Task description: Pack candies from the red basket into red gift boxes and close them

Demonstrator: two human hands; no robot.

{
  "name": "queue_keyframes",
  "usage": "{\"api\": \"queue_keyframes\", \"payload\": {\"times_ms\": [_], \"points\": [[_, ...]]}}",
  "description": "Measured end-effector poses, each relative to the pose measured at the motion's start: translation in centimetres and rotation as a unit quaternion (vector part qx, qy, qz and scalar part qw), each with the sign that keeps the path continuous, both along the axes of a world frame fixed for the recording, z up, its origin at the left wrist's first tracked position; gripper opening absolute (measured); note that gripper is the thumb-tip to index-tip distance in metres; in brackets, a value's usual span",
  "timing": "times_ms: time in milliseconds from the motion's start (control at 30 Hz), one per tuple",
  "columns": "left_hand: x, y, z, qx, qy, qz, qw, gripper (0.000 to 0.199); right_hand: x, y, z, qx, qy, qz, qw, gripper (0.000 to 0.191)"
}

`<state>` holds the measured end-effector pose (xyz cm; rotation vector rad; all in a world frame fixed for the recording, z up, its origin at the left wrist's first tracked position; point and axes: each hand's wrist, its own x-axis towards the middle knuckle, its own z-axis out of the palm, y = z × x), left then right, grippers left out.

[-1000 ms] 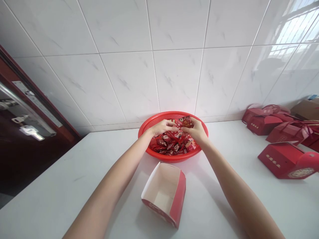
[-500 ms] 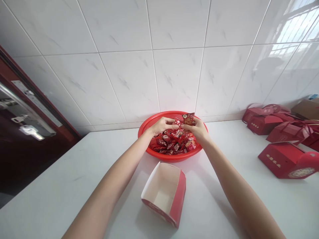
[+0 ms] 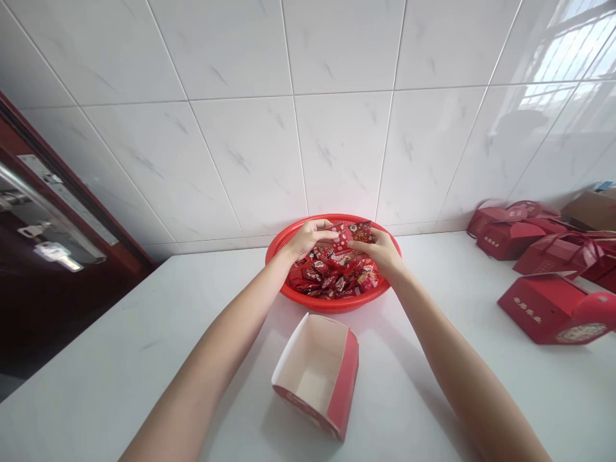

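Note:
Against the tiled wall sits a red plastic basket (image 3: pixel 332 304) with a pile of small red wrapped packets (image 3: pixel 332 276) inside. Above the pile, my left hand (image 3: pixel 308 240) pinches a red packet with pale spots (image 3: pixel 340 236). My right hand (image 3: pixel 380 250) grips a dark red packet with gold print (image 3: pixel 360 231) beside it. Both hands are closed, close together over the basket. In front of the basket stands an open red and white box (image 3: pixel 349 385), and its inside shows bare.
Several red gift boxes (image 3: pixel 510 239) stand at the right, one nearer box (image 3: pixel 539 311) lying apart from them. A brown carton (image 3: pixel 591 208) is at the far right. At the left is a dark door with keys (image 3: pixel 58 255) in its lock.
The two packets have turned a little in my fingers, and the spotted one shows more clearly. Both hands stay over the basket; the box has not moved.

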<state>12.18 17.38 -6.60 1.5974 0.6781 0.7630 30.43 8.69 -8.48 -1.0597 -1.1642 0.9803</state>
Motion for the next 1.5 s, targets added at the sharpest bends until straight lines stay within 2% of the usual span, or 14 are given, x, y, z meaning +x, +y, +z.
{"api": "queue_keyframes", "payload": {"times_ms": [167, 400, 600, 700, 800, 900, 1033, 1133, 1200, 1367, 1500], "points": [[0.1, -0.1, 0.1, -0.01, -0.029, 0.001, 1.0, 0.046, 0.1, -0.3, 0.2, -0.026, -0.003, 0.042, 0.999, 0.027], [0.1, -0.2, 0.2, -0.014, -0.014, -0.019, 1.0, 0.047, 0.1, -0.1, 0.1, -0.036, 0.018, 0.051, 0.998, 0.034], [0.0, -0.3, 0.2, -0.005, 0.022, -0.025, 0.999, 0.046, -0.1, -0.2, 0.1, -0.046, 0.01, 0.056, 0.997, 0.03], [0.1, -0.2, 0.3, 0.005, 0.042, -0.007, 0.999, 0.047, -0.1, -0.2, 0.1, -0.032, 0.014, 0.048, 0.998, 0.027], [0.1, 0.5, -0.1, 0.02, 0.083, 0.039, 0.996, 0.044, -0.2, 0.0, 0.0, -0.023, 0.027, 0.023, 0.999, 0.023], [-0.1, 1.5, -1.1, 0.04, 0.166, 0.109, 0.979, 0.039, -0.2, 0.2, -0.1, -0.024, 0.036, 0.012, 0.999, 0.022], [-0.8, 2.8, -2.7, 0.055, 0.328, 0.159, 0.93, 0.027, -0.3, 0.2, -0.2, -0.019, 0.04, 0.015, 0.999, 0.02], [-1.1, 3.3, -3.2, 0.056, 0.417, 0.154, 0.894, 0.022, -0.3, 0.1, -0.2, -0.016, 0.044, 0.016, 0.999, 0.021], [-1.1, 3.3, -3.2, 0.061, 0.451, 0.136, 0.88, 0.022, -0.4, 0.1, -0.2, -0.016, 0.045, 0.015, 0.999, 0.022], [-0.8, 2.7, -2.8, 0.069, 0.49, 0.078, 0.866, 0.021, -0.3, 0.2, -0.2, -0.018, 0.043, 0.012, 0.999, 0.022], [-0.8, 2.6, -3.0, 0.071, 0.497, 0.076, 0.861, 0.02, -0.3, 0.1, -0.2, -0.016, 0.041, 0.011, 0.999, 0.021]]}}
